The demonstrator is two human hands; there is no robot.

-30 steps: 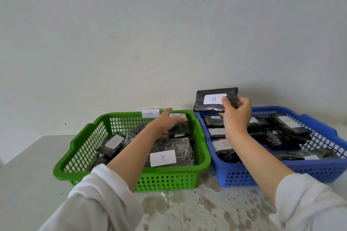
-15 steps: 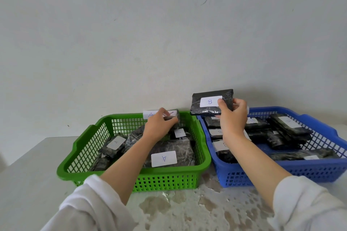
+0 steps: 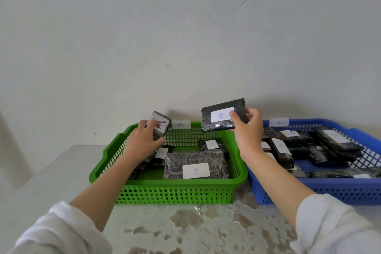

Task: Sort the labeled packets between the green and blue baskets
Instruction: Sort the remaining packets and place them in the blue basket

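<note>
on the pale table [image 3: 51, 173] two plastic baskets stand side by side against the wall, the green basket [image 3: 175, 190] to the left and the blue basket [image 3: 338, 192] to the right, their near corners almost touching. above the back rim of the green basket the right hand [image 3: 248, 130] pinches a dark packet [image 3: 223, 114] by its right end, thumb on the white label marked b, the packet lifted clear of both baskets. the left hand [image 3: 142, 140] is closed around a smaller packet [image 3: 160, 127] at the back left of the green basket, raised and tilted, its label partly covered by the fingers so the letter cannot be read. inside the green basket lies a flat packet labelled a [image 3: 195, 165]. the blue basket holds several dark packets, some with labels showing b.
</note>
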